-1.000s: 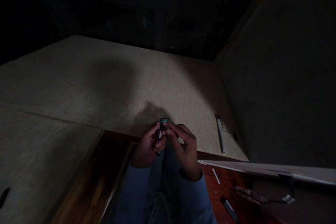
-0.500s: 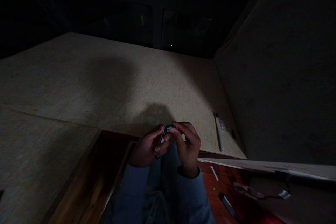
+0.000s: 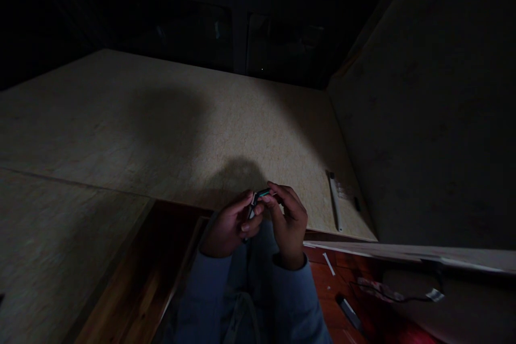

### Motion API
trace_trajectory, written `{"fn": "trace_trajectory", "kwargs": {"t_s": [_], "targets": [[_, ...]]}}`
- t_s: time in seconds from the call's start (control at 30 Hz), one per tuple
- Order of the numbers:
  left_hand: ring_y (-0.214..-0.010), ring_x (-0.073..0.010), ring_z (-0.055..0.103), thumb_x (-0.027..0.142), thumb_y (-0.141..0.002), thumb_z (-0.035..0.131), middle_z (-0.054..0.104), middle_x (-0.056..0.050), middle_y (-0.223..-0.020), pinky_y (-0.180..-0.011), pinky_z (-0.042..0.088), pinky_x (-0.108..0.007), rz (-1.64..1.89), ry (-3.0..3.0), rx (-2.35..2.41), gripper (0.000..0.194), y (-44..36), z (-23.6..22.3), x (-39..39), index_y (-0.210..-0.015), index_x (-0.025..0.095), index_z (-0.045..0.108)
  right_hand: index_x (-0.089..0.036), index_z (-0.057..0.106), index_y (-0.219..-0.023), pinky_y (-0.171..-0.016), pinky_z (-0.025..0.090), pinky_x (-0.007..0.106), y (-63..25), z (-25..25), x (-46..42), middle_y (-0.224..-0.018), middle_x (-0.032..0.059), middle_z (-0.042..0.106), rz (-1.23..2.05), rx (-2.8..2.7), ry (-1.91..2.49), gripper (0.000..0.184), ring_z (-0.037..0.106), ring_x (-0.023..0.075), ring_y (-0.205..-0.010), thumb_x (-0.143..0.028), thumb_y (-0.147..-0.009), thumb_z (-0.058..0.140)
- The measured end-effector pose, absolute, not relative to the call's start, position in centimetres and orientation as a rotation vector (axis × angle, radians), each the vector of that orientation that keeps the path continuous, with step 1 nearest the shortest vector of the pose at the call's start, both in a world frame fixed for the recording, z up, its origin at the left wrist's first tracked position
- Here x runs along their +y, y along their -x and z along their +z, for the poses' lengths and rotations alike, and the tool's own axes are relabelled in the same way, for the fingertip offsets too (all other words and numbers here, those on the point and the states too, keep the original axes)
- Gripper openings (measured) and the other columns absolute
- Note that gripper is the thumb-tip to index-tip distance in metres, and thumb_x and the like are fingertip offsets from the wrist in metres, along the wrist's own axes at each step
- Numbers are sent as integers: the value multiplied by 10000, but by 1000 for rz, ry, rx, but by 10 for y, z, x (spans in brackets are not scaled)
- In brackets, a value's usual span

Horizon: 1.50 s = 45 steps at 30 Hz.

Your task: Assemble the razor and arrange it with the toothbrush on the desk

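Black-and-teal razor-like tool [image 3: 254, 201], 6 o'clock from centre: my left hand [image 3: 223, 228] clasps its handle [image 3: 251, 213], probably to steady it while my right hand [image 3: 292, 221] pinches the head [image 3: 264, 192].

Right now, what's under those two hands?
Between the left hand and right hand, bluish clothing shows below. Anything directly beneath the hands is covered, and part of the dark object they hold is hidden too.

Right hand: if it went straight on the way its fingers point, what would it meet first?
The razor, which the right hand seems to touch, then probably the left hand; depth is unclear.
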<state>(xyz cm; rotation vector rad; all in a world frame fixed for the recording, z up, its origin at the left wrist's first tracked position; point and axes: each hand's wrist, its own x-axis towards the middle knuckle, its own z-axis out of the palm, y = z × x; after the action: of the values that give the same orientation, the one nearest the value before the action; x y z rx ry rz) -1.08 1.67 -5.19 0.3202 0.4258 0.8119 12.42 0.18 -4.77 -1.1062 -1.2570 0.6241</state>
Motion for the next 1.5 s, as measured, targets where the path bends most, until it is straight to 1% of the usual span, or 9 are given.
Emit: {"fn": "trace_trajectory", "kwargs": {"t_s": [0.13, 0.27, 0.37, 0.53, 0.73, 0.9, 1.2, 1.3, 1.5], "targets": [[-406, -21, 324, 326, -970, 568, 509, 34, -747, -365, 278, -147, 864, -315, 434, 193, 14, -53, 17, -903, 147, 598, -281, 740, -1171, -785, 556, 325, -127, -50, 2, -961, 32, 726, 710, -1230, 1093, 293, 692, 174, -857, -201, -890, 719], [-406, -21, 328, 332, -966, 571, 514, 30, -747, -363, 275, -151, 848, -335, 405, 211, 17, -53, 18, -898, 137, 615, -288, 742, -1163, -789, 553, 320, -127, -49, 2, -968, 26, 723, 715, -1228, 1075, 294, 689, 166, -854, -190, -887, 722], [-390, -18, 299, 345, -948, 602, 508, 42, -738, -353, 253, -149, 806, -339, 376, 197, 16, -53, 18, -899, 154, 606, -284, 753, -1138, -775, 548, 305, -126, -46, 1, -947, 21, 722, 676, -1270, 1068, 281, 676, 158, -842, -171, -882, 726], [-372, -16, 250, 350, -938, 610, 475, 59, -700, -342, 221, -150, 765, -326, 379, 207, 13, -54, 17, -849, 167, 573, -252, 772, -1050, -687, 539, 281, -125, -43, 0, -890, 24, 726, 555, -1331, 1069, 205, 654, 149, -761, -150, -877, 731], [-368, -6, 218, 345, -922, 630, 452, 70, -685, -343, 222, -142, 735, -285, 403, 200, 9, -53, 15, -866, 159, 582, -225, 760, -1058, -663, 543, 287, -123, -42, -3, -845, 27, 721, 425, -1342, 1083, 201, 653, 153, -728, -138, -879, 728], [-365, -6, 182, 353, -901, 653, 440, 77, -673, -333, 203, -144, 730, -301, 394, 203, 7, -52, 15, -903, 158, 595, -213, 757, -1040, -656, 540, 282, -120, -41, -5, -838, 27, 721, 395, -1322, 1088, 180, 654, 152, -725, -138, -877, 732], [-357, -23, 175, 344, -902, 655, 438, 74, -636, -334, 201, -163, 711, -308, 317, 188, 9, -56, 16, -867, 172, 586, -244, 776, -994, -653, 542, 303, -122, -40, -4, -803, 21, 715, 509, -1257, 1119, 123, 641, 163, -700, -228, -877, 742], [-369, -22, 164, 337, -911, 648, 445, 69, -652, -340, 207, -160, 721, -301, 328, 180, 8, -57, 15, -898, 161, 612, -253, 778, -1013, -674, 539, 303, -124, -41, -4, -813, 16, 713, 549, -1259, 1113, 146, 643, 163, -723, -212, -880, 734], [-390, -24, 220, 341, -983, 535, 446, 49, -689, -383, 288, -160, 786, -299, 391, 234, 5, -57, 15, -943, 136, 638, -276, 766, -1094, -741, 540, 316, -131, -48, -3, -888, 20, 723, 653, -1260, 1101, 234, 657, 165, -782, -208, -872, 738]]}}
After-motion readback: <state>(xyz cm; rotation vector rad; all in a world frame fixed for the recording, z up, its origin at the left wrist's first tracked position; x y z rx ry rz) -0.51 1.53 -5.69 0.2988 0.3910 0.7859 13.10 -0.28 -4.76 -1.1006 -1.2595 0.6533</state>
